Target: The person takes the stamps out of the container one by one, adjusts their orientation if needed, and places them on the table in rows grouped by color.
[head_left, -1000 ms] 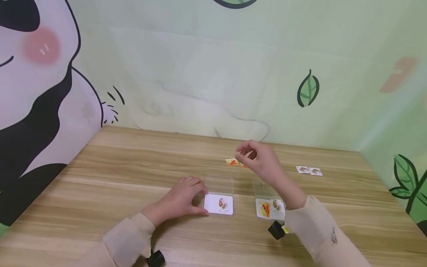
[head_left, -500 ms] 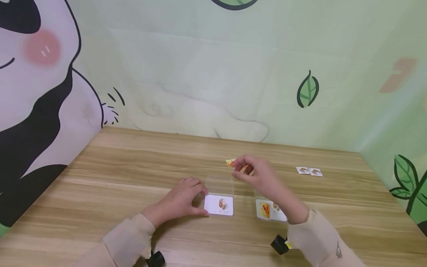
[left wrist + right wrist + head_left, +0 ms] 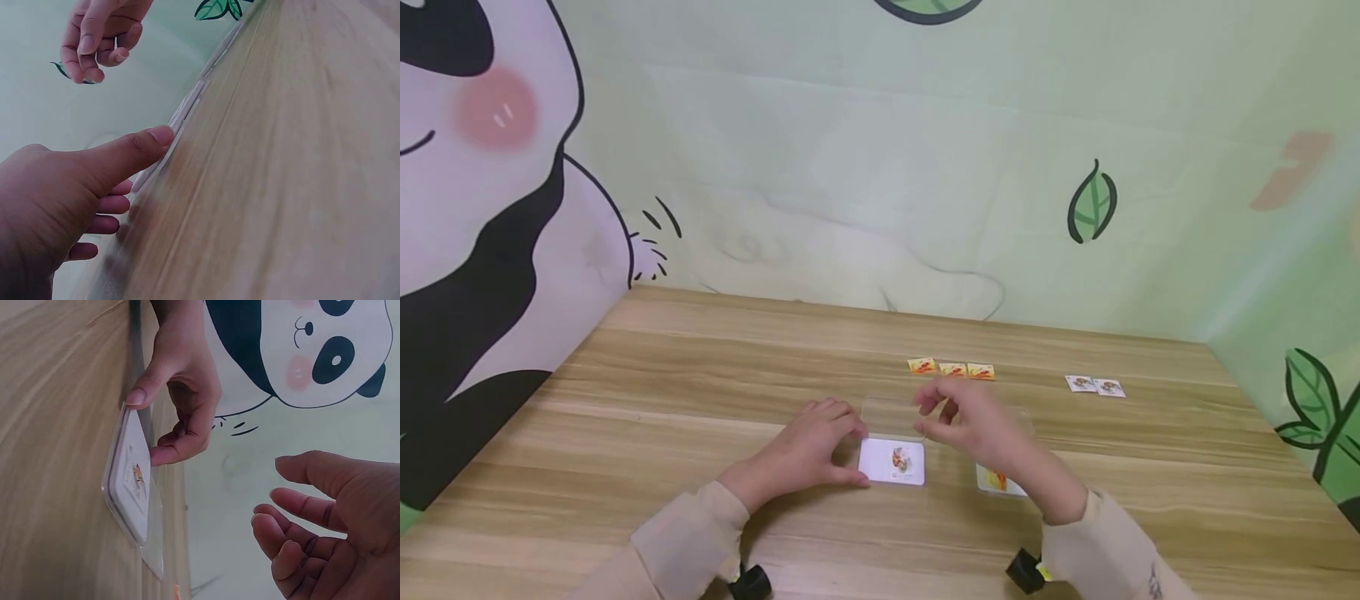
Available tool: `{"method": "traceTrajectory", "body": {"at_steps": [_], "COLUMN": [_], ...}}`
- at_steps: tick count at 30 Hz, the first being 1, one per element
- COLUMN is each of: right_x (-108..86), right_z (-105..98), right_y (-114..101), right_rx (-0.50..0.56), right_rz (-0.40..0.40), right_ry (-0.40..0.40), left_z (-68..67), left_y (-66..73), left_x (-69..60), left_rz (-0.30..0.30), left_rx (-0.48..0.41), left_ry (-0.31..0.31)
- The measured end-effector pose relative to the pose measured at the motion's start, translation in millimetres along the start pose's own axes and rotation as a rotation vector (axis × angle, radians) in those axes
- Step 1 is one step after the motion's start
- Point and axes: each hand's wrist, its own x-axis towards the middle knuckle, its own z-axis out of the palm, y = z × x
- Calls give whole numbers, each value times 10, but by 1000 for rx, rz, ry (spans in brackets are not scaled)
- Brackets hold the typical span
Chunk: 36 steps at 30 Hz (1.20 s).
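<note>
Our left hand (image 3: 797,446) grips the left case (image 3: 872,461) at its left end, thumb at the near corner and forefinger at the far one. That case lies open on the table (image 3: 625,417), clear lid (image 3: 887,416) folded back, a small picture (image 3: 902,461) on its white face. Our right hand (image 3: 966,421) hangs above the table, thumb and fingers apart, loosely bent and unloaded. It partly hides the right case (image 3: 1011,491). Farther back we see three yellow cards (image 3: 952,369) and, rightward, two white cards (image 3: 1108,387).

No legible text or numbers.
</note>
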Motion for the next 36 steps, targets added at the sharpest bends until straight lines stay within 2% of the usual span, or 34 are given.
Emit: {"method": "traceTrajectory", "body": {"at_steps": [15,36], "right_x": [42,41], "right_z": [156,358], "right_y": [36,186], "right_rx": [11,-69], "right_rz": [-25,-14], "right_ry": [-95,-129], "left_z": [6,4], "left_y": [-7,-4], "left_x": [0,-6], "left_rz": [7,8], "left_rx": [-5,5], "left_ry": [14,6]}}
